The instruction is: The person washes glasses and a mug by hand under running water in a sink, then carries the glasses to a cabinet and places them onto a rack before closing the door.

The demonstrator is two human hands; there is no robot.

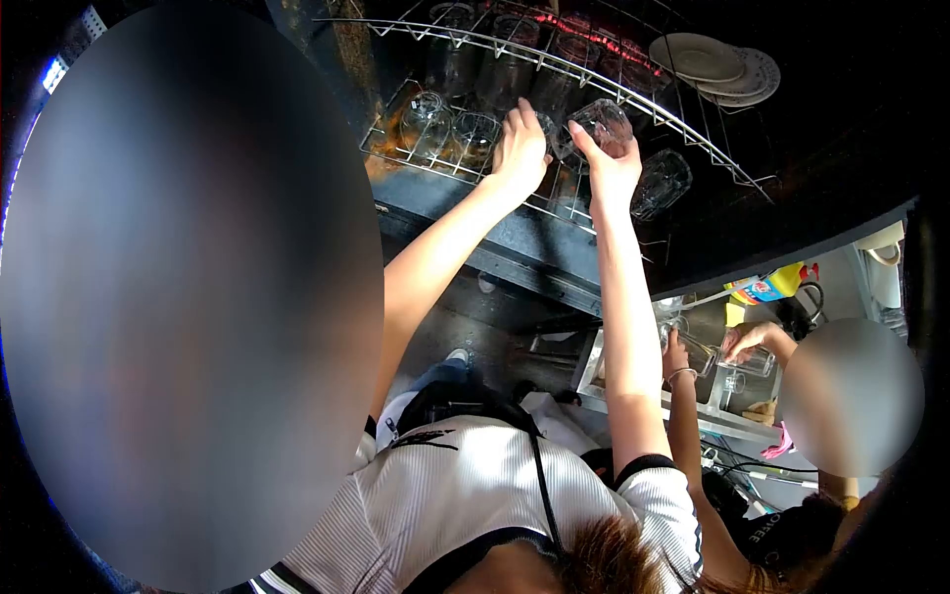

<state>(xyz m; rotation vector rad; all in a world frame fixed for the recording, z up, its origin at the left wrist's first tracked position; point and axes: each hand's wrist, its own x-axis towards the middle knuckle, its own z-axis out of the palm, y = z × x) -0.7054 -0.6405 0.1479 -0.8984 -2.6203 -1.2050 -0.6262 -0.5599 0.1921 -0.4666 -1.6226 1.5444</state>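
My right hand (614, 173) grips a clear drinking glass (601, 121), tilted above the lower wire shelf, with the thumb on its left side. Close beside it, my left hand (522, 153) is curved around the side of another clear glass (543, 125), which its fingers partly hide. Left of that hand, a round glass (426, 121) and other glasses stand on the wire rack (445, 170). A ribbed-looking glass (661, 185) sits just right of my right wrist. Taller glasses (509, 64) line the row behind the curved wire rail.
Stacked plates (698, 57) lie at the upper right. The dark shelf edge (554, 280) runs below the rack. At right, a co-worker's hands (749, 342) handle glasses over a metal sink (708, 396), near a yellow bottle (772, 285). A large blurred shape fills the left side.
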